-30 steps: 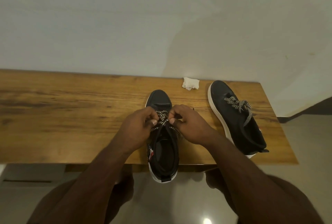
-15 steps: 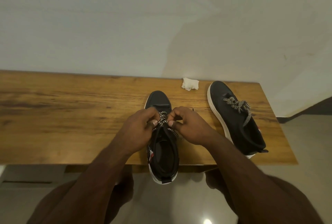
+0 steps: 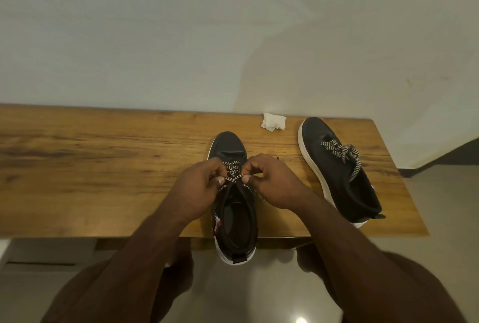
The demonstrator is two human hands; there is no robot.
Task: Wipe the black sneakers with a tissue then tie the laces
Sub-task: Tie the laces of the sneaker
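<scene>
— What are your hands on?

— My left hand [image 3: 199, 188] and my right hand [image 3: 272, 180] are both over the nearer black sneaker with the white sole [image 3: 234, 219]. Each one pinches a strand of its black-and-white patterned laces [image 3: 233, 173] between thumb and curled fingers, right above the tongue. The two hands sit nearly knuckle to knuckle, with the laces crossing between them.

— Where does that shoe stand?

— On the long wooden bench with the brown grain [image 3: 90, 167], toe toward the pale wall [image 3: 181, 37]. Its heel hangs out over the bench's near edge, above the grey floor [image 3: 440, 219].

— And the other one?

— The second black sneaker with a white sole [image 3: 337, 175] lies to my right on the same bench, toe also toward the wall, turned slightly so the heel points out to the right. Its patterned laces [image 3: 342, 153] are gathered in a bow on top. The two shoes are apart, not touching.

— The tissue?

— The crumpled white tissue [image 3: 273, 122] rests at the bench's far edge against the wall, between the two toes, and neither hand touches it.
</scene>
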